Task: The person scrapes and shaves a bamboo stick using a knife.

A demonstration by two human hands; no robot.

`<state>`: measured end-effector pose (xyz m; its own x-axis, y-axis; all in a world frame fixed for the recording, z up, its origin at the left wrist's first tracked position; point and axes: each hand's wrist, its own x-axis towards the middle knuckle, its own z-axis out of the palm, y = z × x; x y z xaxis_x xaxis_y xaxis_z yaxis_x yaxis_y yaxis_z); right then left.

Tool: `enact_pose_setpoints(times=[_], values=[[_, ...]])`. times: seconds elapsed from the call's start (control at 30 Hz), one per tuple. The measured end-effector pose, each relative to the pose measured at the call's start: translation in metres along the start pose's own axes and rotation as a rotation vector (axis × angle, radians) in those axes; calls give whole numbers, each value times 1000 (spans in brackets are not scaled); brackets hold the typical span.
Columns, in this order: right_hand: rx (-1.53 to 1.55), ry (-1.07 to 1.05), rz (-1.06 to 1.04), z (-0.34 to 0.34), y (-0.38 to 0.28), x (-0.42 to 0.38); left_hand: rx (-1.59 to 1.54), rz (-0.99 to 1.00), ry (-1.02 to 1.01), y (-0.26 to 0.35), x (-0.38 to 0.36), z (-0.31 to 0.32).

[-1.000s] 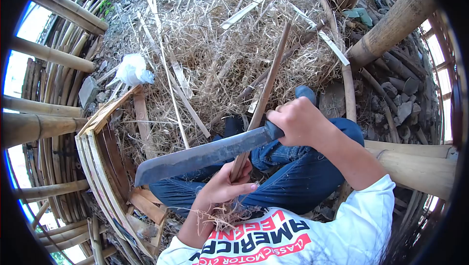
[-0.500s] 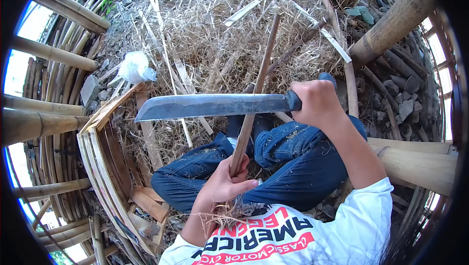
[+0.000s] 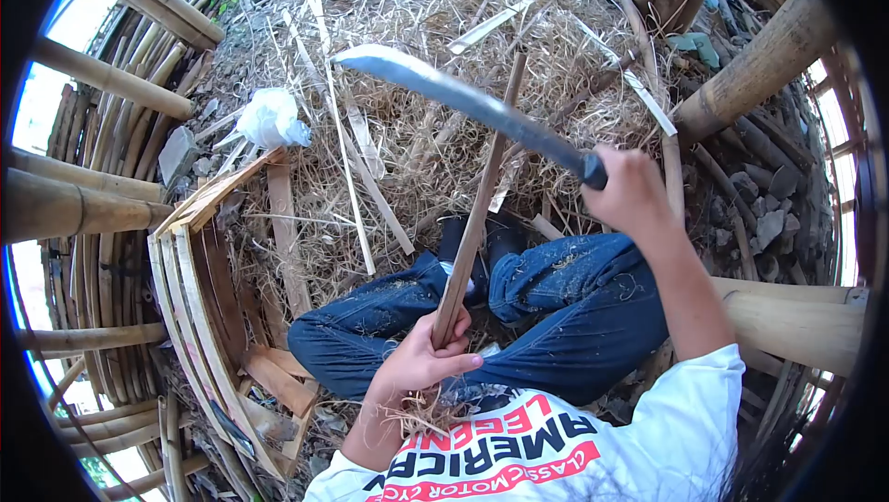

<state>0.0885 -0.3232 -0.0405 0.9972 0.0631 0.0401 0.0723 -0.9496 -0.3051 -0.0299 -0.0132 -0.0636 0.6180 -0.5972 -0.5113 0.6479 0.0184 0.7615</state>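
My left hand point(image 3: 428, 354) is wrapped round the lower end of a bamboo strip point(image 3: 477, 215), which slants up and away from my lap. In my right hand point(image 3: 632, 189) is the dark handle of a machete point(image 3: 463, 99). Its long blade points up to the left and crosses in front of the strip's upper part in this view. Thin curled shavings point(image 3: 431, 409) cling about my left wrist. Below the strip, my crossed legs in blue jeans point(image 3: 574, 307) are speckled with bits of fibre.
Dry shavings point(image 3: 407, 76) and loose split strips cover the ground ahead. To the left stand a slatted wooden crate point(image 3: 190, 289) and a white plastic bag point(image 3: 273, 118). Thick bamboo poles point(image 3: 787, 317) flank both sides, with broken stones point(image 3: 769, 224) at right.
The machete has swung from nearly level to a slant, its tip rising up and away. My right hand has moved slightly right and nearer; my left hand still grips the strip.
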Motion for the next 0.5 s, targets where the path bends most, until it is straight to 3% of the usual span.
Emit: enact_pose_setpoints(times=[0.1,0.17,0.27,0.37,0.5], values=[[70,22,-131,3,-21,-12,-38,9,13,7,0,1],[72,-108,-332,4,-27,-15,-45,9,23,11,2,1],[-12,-170,-443,5,-36,-16,52,23,30,11,5,3],[-67,-153,-444,2,-35,-11,-26,-9,64,11,7,6],[-37,-89,-341,-5,-24,0,225,46,116,18,8,5]])
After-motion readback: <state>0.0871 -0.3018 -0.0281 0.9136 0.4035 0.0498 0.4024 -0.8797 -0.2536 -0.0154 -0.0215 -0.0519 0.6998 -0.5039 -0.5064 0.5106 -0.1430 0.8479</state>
